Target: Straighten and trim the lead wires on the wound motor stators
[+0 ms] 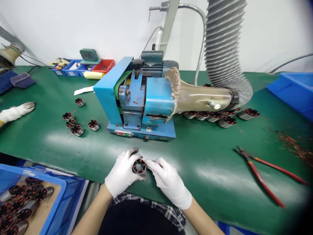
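A motor stator, a metal ring with copper windings and a dark slotted core, sits in the white-gloved grip of my left hand. Its open end faces up toward me, just above the front of the green bench. My right hand, gloved too, has thumb and forefinger pinched together at the stator's right rim. Whatever lies between those fingertips is too small to make out. Ahead of both hands stands a blue belt-driven machine with a clear plastic hood on its right.
Red-handled cutters lie open at right, near copper wire scraps. Several stators stand under the hood; more stators are left of the machine. A blue crate holds others. Another person's gloved hand rests far left.
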The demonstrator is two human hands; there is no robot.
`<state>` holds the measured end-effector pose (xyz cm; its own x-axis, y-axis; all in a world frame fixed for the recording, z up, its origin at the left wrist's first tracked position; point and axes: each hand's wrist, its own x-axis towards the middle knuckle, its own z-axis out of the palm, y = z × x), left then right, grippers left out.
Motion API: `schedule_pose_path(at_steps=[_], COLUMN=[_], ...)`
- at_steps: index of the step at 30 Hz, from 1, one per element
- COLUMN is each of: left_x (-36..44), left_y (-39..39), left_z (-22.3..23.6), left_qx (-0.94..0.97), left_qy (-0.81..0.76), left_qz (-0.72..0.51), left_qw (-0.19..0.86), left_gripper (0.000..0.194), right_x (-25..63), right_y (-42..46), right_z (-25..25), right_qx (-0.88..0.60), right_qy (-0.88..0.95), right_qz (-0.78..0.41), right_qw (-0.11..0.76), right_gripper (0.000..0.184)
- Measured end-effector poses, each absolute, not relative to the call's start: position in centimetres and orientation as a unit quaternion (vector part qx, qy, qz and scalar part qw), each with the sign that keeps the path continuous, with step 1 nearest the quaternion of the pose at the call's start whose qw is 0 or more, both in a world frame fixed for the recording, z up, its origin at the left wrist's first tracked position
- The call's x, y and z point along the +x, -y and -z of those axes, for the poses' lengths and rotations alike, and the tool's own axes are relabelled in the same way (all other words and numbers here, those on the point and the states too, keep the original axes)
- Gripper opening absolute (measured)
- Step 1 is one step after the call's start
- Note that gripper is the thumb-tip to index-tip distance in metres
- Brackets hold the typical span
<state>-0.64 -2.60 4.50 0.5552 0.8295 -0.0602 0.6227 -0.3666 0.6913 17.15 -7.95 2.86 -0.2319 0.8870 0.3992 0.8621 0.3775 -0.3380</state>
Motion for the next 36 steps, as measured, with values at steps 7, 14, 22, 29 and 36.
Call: schedule_pose_path(at_steps=[7,14,22,29,36], left_x=[0.1,-1.3,-1.7,-0.7,-0.6], left_y=[4.3,4.7,4.5,4.9,4.8], left_z=[-7.3,-8.7,-10.3,-10.0,-9.6], left_qx=[0.687,0.789,0.734,0.795,0.746], left_qy=[-0.400,-0.372,-0.298,-0.397,-0.358], left_qz=[-0.310,-0.348,-0.290,-0.313,-0.375], left_qw=[0.521,0.345,0.537,0.335,0.417], left_gripper=[0.037,0.050,0.018,0.059,0.028], right_x=[17.1,16.4,16.0,16.0,15.6], right_y=[7.7,7.4,8.2,8.3,8.7], right_z=[-7.8,-9.7,-11.1,-11.7,-10.9], right_qx=[-0.569,-0.482,-0.606,-0.555,-0.615], right_qy=[0.692,0.420,0.568,0.494,0.542], right_qz=[-0.245,-0.646,-0.396,-0.520,-0.379], right_qw=[0.371,0.418,0.391,0.421,0.429], right_gripper=[0.017,0.029,0.022,0.027,0.023])
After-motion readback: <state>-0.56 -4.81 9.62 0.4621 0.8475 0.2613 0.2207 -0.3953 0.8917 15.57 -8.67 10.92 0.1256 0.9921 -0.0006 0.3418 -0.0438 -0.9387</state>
